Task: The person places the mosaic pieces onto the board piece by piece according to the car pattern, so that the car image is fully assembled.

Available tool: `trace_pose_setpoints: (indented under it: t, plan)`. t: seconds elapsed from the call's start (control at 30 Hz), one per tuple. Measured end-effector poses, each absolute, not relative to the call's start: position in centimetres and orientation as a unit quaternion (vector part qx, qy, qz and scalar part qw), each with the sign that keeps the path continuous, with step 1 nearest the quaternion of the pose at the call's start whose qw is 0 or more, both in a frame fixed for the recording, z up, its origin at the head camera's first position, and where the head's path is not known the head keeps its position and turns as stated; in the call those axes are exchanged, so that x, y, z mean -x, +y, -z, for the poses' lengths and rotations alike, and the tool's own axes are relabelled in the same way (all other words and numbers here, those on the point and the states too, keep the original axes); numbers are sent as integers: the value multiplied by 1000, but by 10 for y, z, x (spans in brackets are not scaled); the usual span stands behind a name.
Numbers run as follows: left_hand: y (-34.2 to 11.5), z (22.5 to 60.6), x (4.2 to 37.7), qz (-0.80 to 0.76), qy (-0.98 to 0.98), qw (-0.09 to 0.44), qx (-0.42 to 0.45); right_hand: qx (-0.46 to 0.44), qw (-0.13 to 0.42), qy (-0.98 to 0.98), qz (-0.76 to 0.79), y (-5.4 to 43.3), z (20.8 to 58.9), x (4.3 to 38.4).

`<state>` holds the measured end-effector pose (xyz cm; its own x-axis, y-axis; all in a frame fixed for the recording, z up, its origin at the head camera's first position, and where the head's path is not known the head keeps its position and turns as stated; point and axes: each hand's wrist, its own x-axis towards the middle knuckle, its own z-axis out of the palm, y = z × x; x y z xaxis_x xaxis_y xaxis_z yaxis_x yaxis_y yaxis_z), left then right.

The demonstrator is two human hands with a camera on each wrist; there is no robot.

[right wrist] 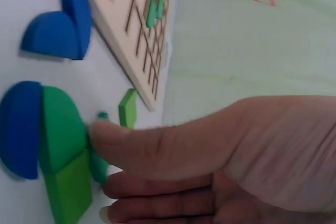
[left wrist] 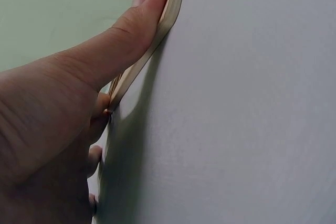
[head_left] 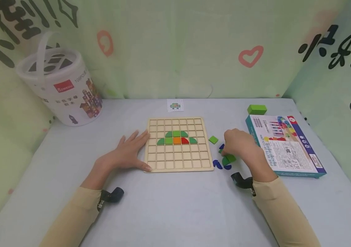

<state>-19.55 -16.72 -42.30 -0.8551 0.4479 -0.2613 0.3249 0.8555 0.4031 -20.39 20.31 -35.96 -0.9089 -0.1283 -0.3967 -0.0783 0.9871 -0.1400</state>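
My left hand (head_left: 128, 153) lies along the left side of a wooden grid board (head_left: 173, 157), fingers spread and fairly straight. In the left wrist view its thumb (left wrist: 134, 24) presses on the board's edge. Near the board's middle sit several green pieces (head_left: 176, 133), an orange square (head_left: 177, 140) and a red piece (head_left: 184, 140). Right of the board, my right hand (head_left: 240, 144) reaches down with curled fingers. Its thumb and index finger pinch a dark green block (right wrist: 98, 163), partly hidden by the thumb. Beside it lie a green quarter-circle block (right wrist: 62, 129), a lime square (right wrist: 71, 190) and blue blocks (right wrist: 50, 34).
A lime diamond-shaped block (head_left: 213, 139) lies near the board's right edge. A flat printed box (head_left: 290, 147) stands at the right, with a green block (head_left: 257, 109) behind it. A small pattern card (head_left: 175, 105) lies behind the board. At the back left stands a white bucket (head_left: 67, 82).
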Motion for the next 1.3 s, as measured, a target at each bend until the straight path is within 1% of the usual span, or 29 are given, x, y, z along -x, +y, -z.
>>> trace_pose_setpoints:
  t: [0.1,0.23,0.37,0.5,0.7,0.97,1.1,1.3]
  plan:
    - [-169,425,196,-173,948,175,-204,59,186,980,48,199,363,204]
    - [-170,426,196,-178,947,174,-203,68,179,980,62,196,364,204]
    - [-170,427,195,-180,947,173,-202,83,174,976,106,196,362,205]
    - [-171,426,195,-176,948,172,-202,124,152,967,163,189,357,205]
    - [-172,423,195,-176,948,174,-200,196,115,946,232,152,355,209]
    - [-175,427,196,-173,948,169,-208,281,81,915,277,98,367,215]
    - [-175,428,197,-175,946,167,-215,297,83,906,291,77,373,216]
    - [-171,425,197,-179,944,171,-217,291,102,905,294,60,381,216]
